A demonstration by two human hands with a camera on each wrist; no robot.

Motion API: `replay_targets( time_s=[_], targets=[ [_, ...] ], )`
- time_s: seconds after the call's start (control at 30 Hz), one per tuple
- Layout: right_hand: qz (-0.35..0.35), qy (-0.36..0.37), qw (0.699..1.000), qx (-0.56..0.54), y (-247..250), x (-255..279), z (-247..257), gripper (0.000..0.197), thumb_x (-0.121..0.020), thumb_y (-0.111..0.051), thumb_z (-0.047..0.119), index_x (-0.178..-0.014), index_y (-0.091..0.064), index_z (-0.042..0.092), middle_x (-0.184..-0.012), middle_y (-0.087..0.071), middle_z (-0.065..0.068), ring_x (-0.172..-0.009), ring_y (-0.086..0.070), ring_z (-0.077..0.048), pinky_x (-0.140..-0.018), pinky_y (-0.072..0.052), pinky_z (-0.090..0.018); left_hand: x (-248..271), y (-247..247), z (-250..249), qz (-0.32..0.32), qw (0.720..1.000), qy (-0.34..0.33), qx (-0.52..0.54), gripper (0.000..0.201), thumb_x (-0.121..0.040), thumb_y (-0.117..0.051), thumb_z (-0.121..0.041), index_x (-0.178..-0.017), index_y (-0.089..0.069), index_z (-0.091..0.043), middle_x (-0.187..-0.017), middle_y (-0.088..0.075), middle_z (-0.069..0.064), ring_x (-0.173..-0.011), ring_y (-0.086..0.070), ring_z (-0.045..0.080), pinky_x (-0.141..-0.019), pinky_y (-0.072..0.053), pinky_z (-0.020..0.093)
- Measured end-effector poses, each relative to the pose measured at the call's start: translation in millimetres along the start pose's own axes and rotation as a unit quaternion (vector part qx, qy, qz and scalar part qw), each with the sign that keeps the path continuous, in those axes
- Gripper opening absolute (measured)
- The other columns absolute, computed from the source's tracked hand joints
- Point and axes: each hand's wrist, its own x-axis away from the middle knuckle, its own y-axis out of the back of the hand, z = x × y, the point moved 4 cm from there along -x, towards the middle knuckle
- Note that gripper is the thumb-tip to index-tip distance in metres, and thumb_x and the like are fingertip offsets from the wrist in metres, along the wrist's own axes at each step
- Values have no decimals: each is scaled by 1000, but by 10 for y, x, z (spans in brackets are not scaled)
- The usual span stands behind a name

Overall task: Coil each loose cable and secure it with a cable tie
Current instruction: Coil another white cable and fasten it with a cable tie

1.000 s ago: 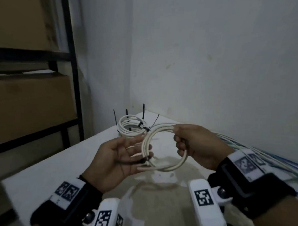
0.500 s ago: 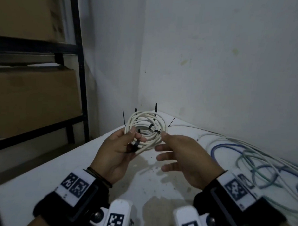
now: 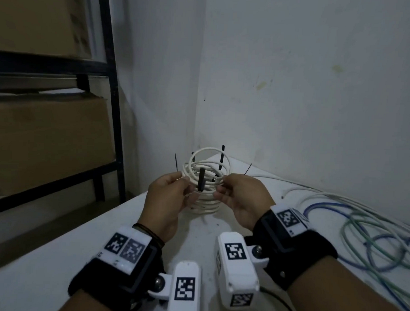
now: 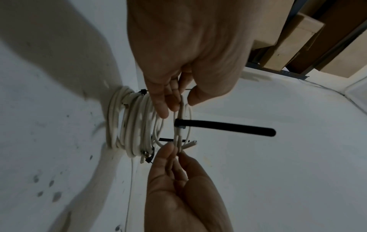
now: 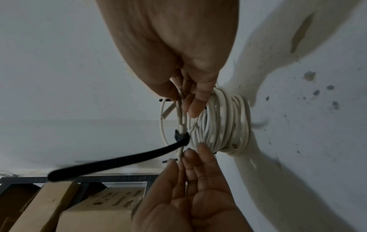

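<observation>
Table: white, stained, set into the wall corner; carries everything below.

Loose cables: blue, green and white strands sprawled over the table's right side, uncoiled and untied. Judged to be the work remaining.

Stack of tied coils: white cable rings piled on the table by the corner, black tie tails sticking up around them. Judged finished.

White coil: held above the stack between both hands, its ring roughly level, tilted up at the far side. Already bound, so this piece seems done bar setting it down on the pile.

Left hand: fingers curled, thumb and fingertips pinching the coil's strands on its left side.

Right hand: likewise closed in a pinch on the strands at the coil's right side, remaining fingers loosely bent.

Black cable tie: cinched round the near strands between the two hands. Long axis near vertical in the head view, tail pointing up; in the left wrist view the tail juts straight off the bundle, untrimmed.

Cut cable end: short white stub projecting beside the right fingertips.
</observation>
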Motion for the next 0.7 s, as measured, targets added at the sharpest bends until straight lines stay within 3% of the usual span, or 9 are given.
replay_targets(
  time_s=[0.2, 0.33, 0.43, 0.57, 0.7],
  targets=[
    [7, 47, 998, 42, -22, -94, 27, 18, -88, -45, -7, -75, -57, -1, -66, -53, -11, -53, -51, -13, -53, -51, -24, -31, 43, 7, 9, 1000, -19, 9, 21, -92, -47, 2, -97, -68, 1, -86, -68, 15, -81, -60, 19, -72, -51, 27],
    [14, 109, 992, 69, -79, -69, 117, 23, -86, -44, -6, -69, -57, 2, -51, -54, -3, -43, -51, -8, -52, -50, -24, -33, 31, -44, 30, 998, -43, 45, 19, -92, -49, 1, -96, -66, -6, -87, -66, 9, -80, -60, 15, -73, -51, 25],
    [-6, 102, 986, 132, -63, -147, 70, 24, -86, -48, -5, -65, -56, 4, -57, -56, -6, -52, -56, -16, -57, -54, -28, -61, 40, 13, 48, 998, -14, 26, 21, -90, -47, 4, -96, -67, -2, -87, -67, 9, -77, -59, 14, -72, -50, 25],
    [-36, 91, 968, 233, 2, -225, -71, 21, -85, -58, 6, -65, -58, 10, -76, -65, -15, -78, -68, -33, -78, -58, -46, -96, 65, 111, 44, 999, 3, -29, 25, -84, -46, 6, -100, -65, 9, -91, -68, 14, -82, -60, 18, -73, -50, 27],
    [-75, 142, 942, 296, -19, -196, -95, 29, -74, -60, 18, -46, -63, 11, -60, -69, -10, -71, -69, -34, -76, -56, -48, -117, 120, 129, 15, 997, -22, -67, 20, -82, -51, 5, -86, -71, 2, -90, -71, 14, -83, -63, 20, -79, -51, 33]
  ],
)
